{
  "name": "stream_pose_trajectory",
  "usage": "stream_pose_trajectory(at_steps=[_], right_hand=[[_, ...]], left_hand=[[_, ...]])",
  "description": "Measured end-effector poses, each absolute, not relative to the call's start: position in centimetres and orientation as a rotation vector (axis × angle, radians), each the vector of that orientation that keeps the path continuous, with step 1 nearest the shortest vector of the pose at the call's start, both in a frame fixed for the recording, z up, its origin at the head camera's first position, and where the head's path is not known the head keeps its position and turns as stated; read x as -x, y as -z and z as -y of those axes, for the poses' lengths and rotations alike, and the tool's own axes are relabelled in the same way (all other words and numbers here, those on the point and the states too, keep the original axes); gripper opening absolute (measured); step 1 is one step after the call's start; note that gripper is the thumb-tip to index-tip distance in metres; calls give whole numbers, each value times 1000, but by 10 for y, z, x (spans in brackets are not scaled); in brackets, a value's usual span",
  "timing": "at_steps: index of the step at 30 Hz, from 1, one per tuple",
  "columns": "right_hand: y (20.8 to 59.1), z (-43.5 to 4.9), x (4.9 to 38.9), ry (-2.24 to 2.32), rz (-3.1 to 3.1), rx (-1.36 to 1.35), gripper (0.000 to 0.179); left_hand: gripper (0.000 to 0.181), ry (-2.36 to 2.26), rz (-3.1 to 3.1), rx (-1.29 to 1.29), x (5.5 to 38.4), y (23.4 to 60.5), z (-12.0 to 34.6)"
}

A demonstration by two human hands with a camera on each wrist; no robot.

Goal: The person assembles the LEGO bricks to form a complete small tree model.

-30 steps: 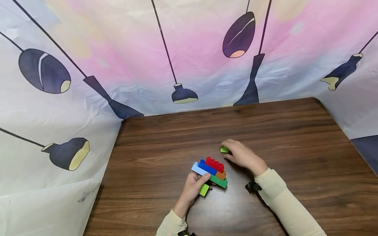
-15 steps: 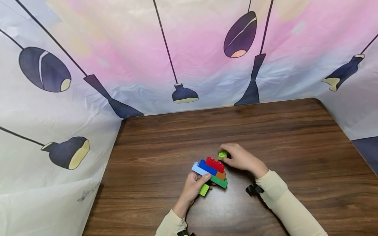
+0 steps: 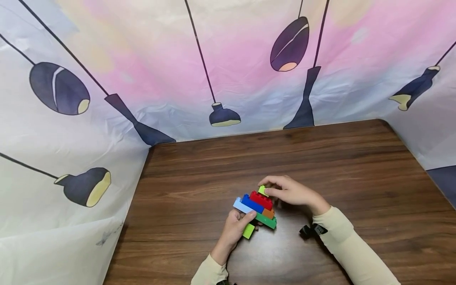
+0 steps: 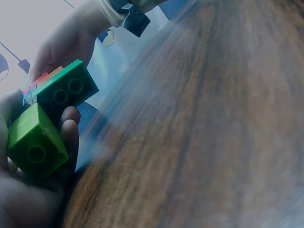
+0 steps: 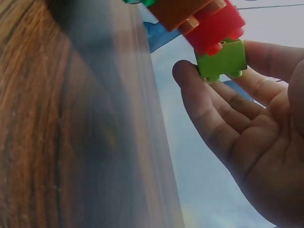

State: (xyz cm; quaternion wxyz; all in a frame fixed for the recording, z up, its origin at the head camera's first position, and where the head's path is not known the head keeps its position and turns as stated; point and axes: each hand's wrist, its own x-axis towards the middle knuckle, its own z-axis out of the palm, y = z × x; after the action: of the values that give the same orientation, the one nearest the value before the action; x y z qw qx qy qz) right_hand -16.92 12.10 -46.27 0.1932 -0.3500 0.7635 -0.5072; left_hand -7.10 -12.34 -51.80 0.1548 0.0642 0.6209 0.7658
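My left hand [image 3: 235, 229] grips a stepped stack of toy building bricks, thumb across its front. In it are a light blue brick [image 3: 242, 206], a green brick [image 3: 266, 220], a blue brick [image 3: 253, 204], an orange brick [image 3: 268, 213] and a red brick [image 3: 261, 200]. A lime brick [image 4: 35, 137] juts from the bottom, between the left fingers. With thumb and fingertips my right hand [image 3: 293, 192] pinches a small lime brick [image 5: 222, 61] at the red brick's studded top. In the right wrist view this lime brick sits right against the red one, its studs facing away.
A brown wood-grain table [image 3: 199, 166] lies beneath both hands. Behind it and along the left hangs a pastel cloth [image 3: 160, 71] printed with dark lamps. Black straps with small devices [image 3: 313, 230] are on the wrists.
My right hand has brought the small lime brick left and toward me, from behind the stack onto the red brick's top. The left hand and stack have stayed nearly in place.
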Motion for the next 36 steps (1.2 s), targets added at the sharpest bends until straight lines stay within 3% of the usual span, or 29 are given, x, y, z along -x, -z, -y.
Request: stream_pose_trajectory(at_steps=[23,36], right_hand=[[451,-119,166,1395,-2212,1136,28],[454,-117,163,1411,-2238,1091,30]], left_hand=[[42,-2185,-1812,-177,71,518,124],[43,-2172,-1827,-125,71,516,123]])
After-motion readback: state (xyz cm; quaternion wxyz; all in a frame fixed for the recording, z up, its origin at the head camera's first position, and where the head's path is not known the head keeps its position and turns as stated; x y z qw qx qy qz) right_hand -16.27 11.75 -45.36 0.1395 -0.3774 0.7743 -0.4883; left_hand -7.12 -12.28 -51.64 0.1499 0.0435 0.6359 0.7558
